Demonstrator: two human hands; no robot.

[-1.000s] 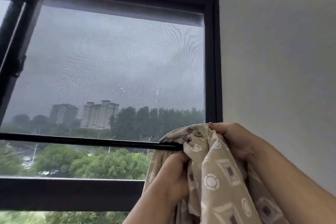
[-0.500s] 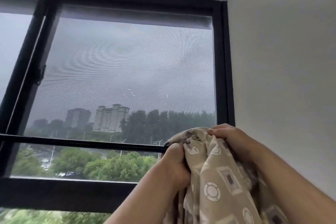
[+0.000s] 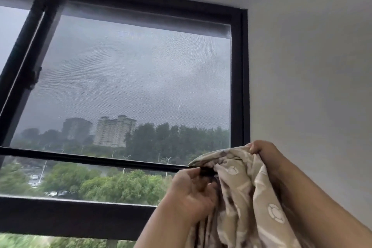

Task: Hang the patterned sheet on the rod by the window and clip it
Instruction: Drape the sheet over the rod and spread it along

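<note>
A thin black rod (image 3: 96,159) runs across the window from the left edge to the lower right. The beige patterned sheet (image 3: 243,191), printed with white rings and squares, is bunched over the rod's right end and hangs down from it. My left hand (image 3: 191,193) is under the rod with curled fingers gripping the sheet's near fold and something dark at the rod. My right hand (image 3: 267,157) grips the sheet's top edge above the rod, close to the wall. No clip is clearly visible.
The black window frame (image 3: 239,78) with a mesh screen fills the left and centre. A grey wall (image 3: 314,86) stands immediately right of the sheet. A wide dark sill bar (image 3: 70,217) crosses below the rod.
My left hand has dropped a little and opened its grip toward the rod's end. The sheet's top edge has been pulled further right over the rod. The camera has tilted up and left.
</note>
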